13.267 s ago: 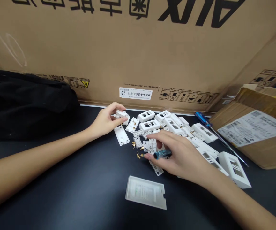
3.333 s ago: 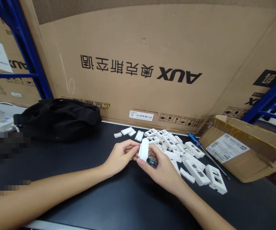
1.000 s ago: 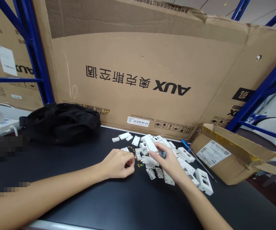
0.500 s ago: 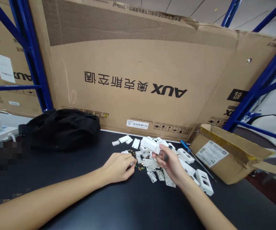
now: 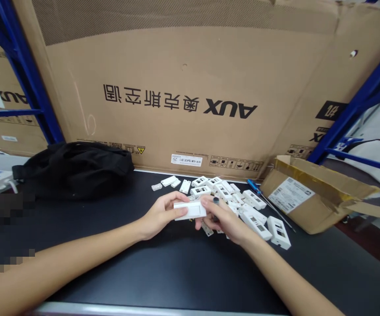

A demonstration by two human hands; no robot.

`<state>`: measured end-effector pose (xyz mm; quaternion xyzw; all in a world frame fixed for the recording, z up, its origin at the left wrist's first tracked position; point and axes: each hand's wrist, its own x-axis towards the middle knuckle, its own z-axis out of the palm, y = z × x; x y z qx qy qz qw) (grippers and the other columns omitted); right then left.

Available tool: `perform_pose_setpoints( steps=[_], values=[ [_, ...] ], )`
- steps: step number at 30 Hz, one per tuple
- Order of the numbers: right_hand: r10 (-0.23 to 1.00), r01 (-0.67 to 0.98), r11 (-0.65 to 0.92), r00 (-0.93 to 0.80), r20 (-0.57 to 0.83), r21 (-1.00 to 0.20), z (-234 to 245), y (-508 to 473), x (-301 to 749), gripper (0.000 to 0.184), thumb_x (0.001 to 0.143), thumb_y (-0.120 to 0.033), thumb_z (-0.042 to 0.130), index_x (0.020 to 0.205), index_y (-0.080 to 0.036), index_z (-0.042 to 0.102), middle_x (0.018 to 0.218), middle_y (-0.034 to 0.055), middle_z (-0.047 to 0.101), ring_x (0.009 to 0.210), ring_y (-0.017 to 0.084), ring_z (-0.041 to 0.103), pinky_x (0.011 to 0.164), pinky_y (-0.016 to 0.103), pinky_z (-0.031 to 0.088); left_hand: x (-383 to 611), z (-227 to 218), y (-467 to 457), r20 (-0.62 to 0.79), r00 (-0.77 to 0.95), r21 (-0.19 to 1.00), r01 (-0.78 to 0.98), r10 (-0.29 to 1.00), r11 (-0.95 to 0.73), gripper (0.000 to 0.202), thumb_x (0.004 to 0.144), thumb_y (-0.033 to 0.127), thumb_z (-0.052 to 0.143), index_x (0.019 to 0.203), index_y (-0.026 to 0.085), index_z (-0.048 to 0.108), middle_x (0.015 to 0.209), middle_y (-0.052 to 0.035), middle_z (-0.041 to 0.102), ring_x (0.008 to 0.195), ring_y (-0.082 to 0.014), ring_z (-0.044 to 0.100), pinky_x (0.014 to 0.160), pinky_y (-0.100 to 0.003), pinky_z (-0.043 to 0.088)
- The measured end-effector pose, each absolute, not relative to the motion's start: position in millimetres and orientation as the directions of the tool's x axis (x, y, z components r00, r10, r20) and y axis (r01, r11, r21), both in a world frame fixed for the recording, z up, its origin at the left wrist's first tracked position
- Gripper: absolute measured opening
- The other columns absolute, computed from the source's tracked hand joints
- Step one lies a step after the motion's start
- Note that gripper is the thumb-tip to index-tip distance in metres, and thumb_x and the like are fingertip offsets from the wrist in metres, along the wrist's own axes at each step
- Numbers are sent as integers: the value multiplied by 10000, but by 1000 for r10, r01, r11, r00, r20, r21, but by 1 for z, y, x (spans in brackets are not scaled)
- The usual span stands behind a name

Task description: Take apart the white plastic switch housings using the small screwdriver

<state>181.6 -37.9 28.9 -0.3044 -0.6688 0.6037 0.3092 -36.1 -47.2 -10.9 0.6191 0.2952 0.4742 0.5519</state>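
**Left hand:** the fingers and thumb of the left hand (image 5: 161, 215) are closed around one end of a white plastic housing (image 5: 190, 210), which is gripped firmly and held just above the table.

**Right hand:** the right hand (image 5: 221, 218) is curled closed, and a small dark handle (image 5: 215, 202) is held in it, with most of the handle hidden by the fingers. Its fingertips are touching the other end of the housing.

**Held part:** the housing is held level between both hands, at lower centre. It reads as one closed block, though its inner side is hidden.

**Parts done, as far as shown:** only the housing in the hands is seen as a single closed block; whether the parts on the table are joined cannot be told.

**Parts left:** a loose pile of white plastic parts (image 5: 232, 197) is spread at centre right. Windowed white frames (image 5: 258, 226) lie along its right side, and flat white plates (image 5: 185, 186) lie at its upper left.

**Rest:** a blue-handled screwdriver (image 5: 253, 184) is laid beyond the pile, beside an opened cardboard carton (image 5: 308, 210) at right. A black bag (image 5: 73, 169) is placed at left on the black table (image 5: 176, 272), in front of a large AUX carton (image 5: 179, 66) propped against a blue steel rack (image 5: 21, 79).
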Motion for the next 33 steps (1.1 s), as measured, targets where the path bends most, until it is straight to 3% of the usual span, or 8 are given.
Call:
perform_pose_setpoints(
  steps=[4,7,10,13,16,23,27,33],
  values=[
    [786,197,220,-615,54,-956,33,-43,180,381,1002,-567,489,881,-210,546,652,5,685,453,87,354,464,246,268,-35,-11,-52,185,415,937,-348,891,-32,434,792,416,846,983,203,519,893,-17,669,843,-161,656,801,-294,491],
    [813,319,356,-569,123,-878,36,-43,181,378,1007,-541,500,855,-208,595,639,0,665,573,128,509,571,260,399,-34,-12,-52,143,421,919,-392,896,38,404,793,387,857,969,187,553,922,-22,658,869,-153,649,824,-293,501],
    [819,382,432,-545,179,-817,36,-41,183,382,1029,-510,451,856,-211,611,626,-7,645,581,142,543,599,276,427,-34,-12,-50,107,424,907,-412,899,87,459,744,332,903,1038,184,582,997,-41,680,928,-165,660,869,-310,511],
    [820,529,533,-515,250,-660,30,-35,186,316,1026,-447,457,916,-212,638,688,0,656,572,145,542,587,286,400,-34,-14,-48,93,398,897,-431,913,97,520,683,248,943,1064,182,596,991,-36,695,912,-156,662,860,-293,511],
    [792,635,611,-494,359,-473,21,-29,188,180,962,-333,559,1067,-221,654,838,22,692,710,179,602,663,304,415,-34,-16,-46,91,355,895,-439,930,80,482,701,201,926,1071,185,618,984,-21,691,897,-140,656,848,-275,506],
    [624,525,763,-442,645,-378,10,-33,178,88,939,-199,543,989,-216,614,777,13,605,702,163,579,670,293,454,-36,-16,-43,103,343,878,-472,934,76,356,829,273,835,1126,193,656,1094,-49,690,1055,-181,659,985,-351,515],
    [548,491,818,-511,662,-298,6,-40,170,137,901,-215,617,1037,-217,600,888,45,615,747,173,581,678,301,490,-36,-15,-44,117,355,874,-481,928,74,344,845,309,818,1125,191,657,1079,-60,698,1021,-198,682,985,-383,525],
    [564,551,793,-504,654,-260,-2,-38,167,98,930,-247,615,1023,-224,596,935,60,627,783,184,604,671,301,511,-36,-17,-43,135,338,886,-462,932,39,349,871,324,793,1159,184,656,1070,-63,694,926,-176,694,962,-379,533]
  ],
)
